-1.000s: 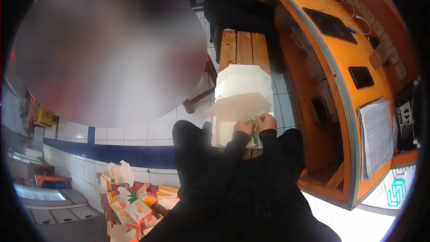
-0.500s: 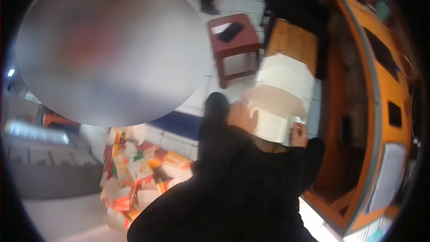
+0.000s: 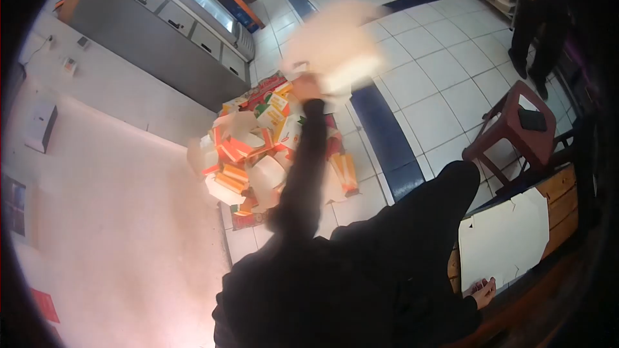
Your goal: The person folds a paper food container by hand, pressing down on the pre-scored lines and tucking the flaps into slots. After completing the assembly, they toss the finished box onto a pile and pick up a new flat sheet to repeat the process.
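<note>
My left hand (image 3: 306,87) reaches out at the top centre, closed on the edge of a cardboard box (image 3: 338,45) that is smeared by motion. Below that arm, a heap of folded food boxes (image 3: 258,148), white, orange, yellow and green, lies on a red patterned mat (image 3: 244,220) on the floor. At the lower right, my right hand (image 3: 482,293) is at the near corner of a flat white cardboard sheet (image 3: 503,235). Its fingers are curled around something small and dark that I cannot make out. Under the sheet is a wooden bench (image 3: 561,203).
A dark red plastic stool (image 3: 516,122) with a black phone-like object (image 3: 532,120) stands beyond the bench. Another person's legs (image 3: 540,42) show at the upper right. A grey cabinet (image 3: 151,38) lines the left wall. White tiles (image 3: 445,64) cover the floor.
The view has swung left toward the heap. My left hand has left the bench and swung out over the floor with a cardboard box. My right hand stays by the bench.
</note>
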Demonstrator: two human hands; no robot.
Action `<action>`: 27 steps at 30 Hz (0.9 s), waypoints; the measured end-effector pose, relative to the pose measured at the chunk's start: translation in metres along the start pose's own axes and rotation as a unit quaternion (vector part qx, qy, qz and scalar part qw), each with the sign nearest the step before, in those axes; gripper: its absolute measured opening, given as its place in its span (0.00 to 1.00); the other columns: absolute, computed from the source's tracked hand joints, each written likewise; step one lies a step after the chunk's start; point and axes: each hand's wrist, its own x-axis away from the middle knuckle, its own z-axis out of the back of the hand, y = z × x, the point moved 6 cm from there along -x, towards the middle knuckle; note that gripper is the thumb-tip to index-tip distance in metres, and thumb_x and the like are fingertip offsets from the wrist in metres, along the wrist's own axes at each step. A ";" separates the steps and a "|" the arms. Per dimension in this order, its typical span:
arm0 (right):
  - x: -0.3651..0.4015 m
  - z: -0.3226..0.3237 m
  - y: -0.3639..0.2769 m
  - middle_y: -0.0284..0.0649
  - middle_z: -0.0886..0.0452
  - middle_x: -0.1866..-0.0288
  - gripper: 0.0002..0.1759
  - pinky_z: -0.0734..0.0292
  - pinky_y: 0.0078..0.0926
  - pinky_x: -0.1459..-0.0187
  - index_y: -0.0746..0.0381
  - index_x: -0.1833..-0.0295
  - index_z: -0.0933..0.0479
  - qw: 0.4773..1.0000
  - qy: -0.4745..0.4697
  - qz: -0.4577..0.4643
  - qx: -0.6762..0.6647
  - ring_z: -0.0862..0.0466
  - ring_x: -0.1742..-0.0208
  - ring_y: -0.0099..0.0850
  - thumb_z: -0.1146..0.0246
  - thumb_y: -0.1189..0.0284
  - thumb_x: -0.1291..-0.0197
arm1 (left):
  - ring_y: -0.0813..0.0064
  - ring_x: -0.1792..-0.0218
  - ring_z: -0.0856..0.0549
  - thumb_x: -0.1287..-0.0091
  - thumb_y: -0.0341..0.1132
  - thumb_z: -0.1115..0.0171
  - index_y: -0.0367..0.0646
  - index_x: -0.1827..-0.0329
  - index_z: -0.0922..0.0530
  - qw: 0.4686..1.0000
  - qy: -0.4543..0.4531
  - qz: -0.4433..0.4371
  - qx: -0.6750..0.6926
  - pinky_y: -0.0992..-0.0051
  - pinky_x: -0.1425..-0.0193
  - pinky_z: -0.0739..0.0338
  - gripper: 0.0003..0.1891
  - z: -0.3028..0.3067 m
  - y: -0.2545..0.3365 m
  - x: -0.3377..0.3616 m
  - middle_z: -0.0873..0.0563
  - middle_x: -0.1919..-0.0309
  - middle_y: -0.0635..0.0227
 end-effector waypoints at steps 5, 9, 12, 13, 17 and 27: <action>-0.001 -0.020 -0.001 0.34 0.20 0.65 0.20 0.34 0.20 0.75 0.56 0.46 0.22 0.999 -0.052 -0.009 0.002 0.27 0.74 0.20 0.38 0.52 0.33 | 0.65 0.63 0.17 0.37 0.69 0.45 0.42 0.50 0.16 0.759 -0.177 0.384 0.495 0.66 0.51 0.24 0.35 0.072 -0.292 -0.077 0.15 0.60 0.58; -0.011 -0.020 0.001 0.35 0.20 0.65 0.20 0.33 0.22 0.75 0.56 0.46 0.22 0.997 -0.031 0.017 0.070 0.26 0.74 0.23 0.37 0.52 0.33 | 0.66 0.61 0.15 0.35 0.58 0.41 0.41 0.52 0.16 0.854 -0.385 0.163 0.310 0.67 0.51 0.22 0.27 0.070 -0.234 0.064 0.14 0.61 0.58; -0.005 -0.003 -0.011 0.37 0.19 0.64 0.22 0.28 0.25 0.73 0.55 0.45 0.21 0.978 0.045 0.094 0.180 0.22 0.69 0.28 0.36 0.52 0.35 | 0.66 0.59 0.14 0.34 0.51 0.39 0.40 0.52 0.16 0.808 -0.478 -0.056 0.340 0.68 0.51 0.21 0.21 0.112 -0.069 0.190 0.12 0.62 0.58; 0.001 0.004 -0.021 0.38 0.19 0.63 0.22 0.25 0.27 0.72 0.55 0.44 0.21 0.951 0.112 0.156 0.243 0.20 0.66 0.31 0.35 0.52 0.36 | 0.66 0.58 0.14 0.34 0.48 0.38 0.40 0.53 0.16 0.782 -0.476 -0.091 0.392 0.69 0.51 0.21 0.20 0.140 -0.012 0.214 0.12 0.62 0.58; -0.022 0.037 0.017 0.56 0.17 0.51 0.32 0.18 0.42 0.52 0.63 0.41 0.22 0.887 0.172 0.139 0.405 0.16 0.50 0.47 0.28 0.53 0.45 | 0.64 0.59 0.14 0.34 0.43 0.36 0.40 0.50 0.19 0.665 -0.450 -0.158 0.575 0.68 0.52 0.21 0.17 0.301 0.159 0.265 0.12 0.61 0.58; 0.034 0.018 -0.027 0.53 0.28 0.44 0.33 0.27 0.42 0.41 0.64 0.35 0.28 0.912 0.231 0.060 0.335 0.24 0.44 0.49 0.29 0.65 0.46 | 0.50 0.54 0.17 0.33 0.41 0.39 0.34 0.40 0.25 0.567 -0.360 -0.484 0.561 0.59 0.48 0.23 0.23 0.447 0.358 0.434 0.18 0.55 0.48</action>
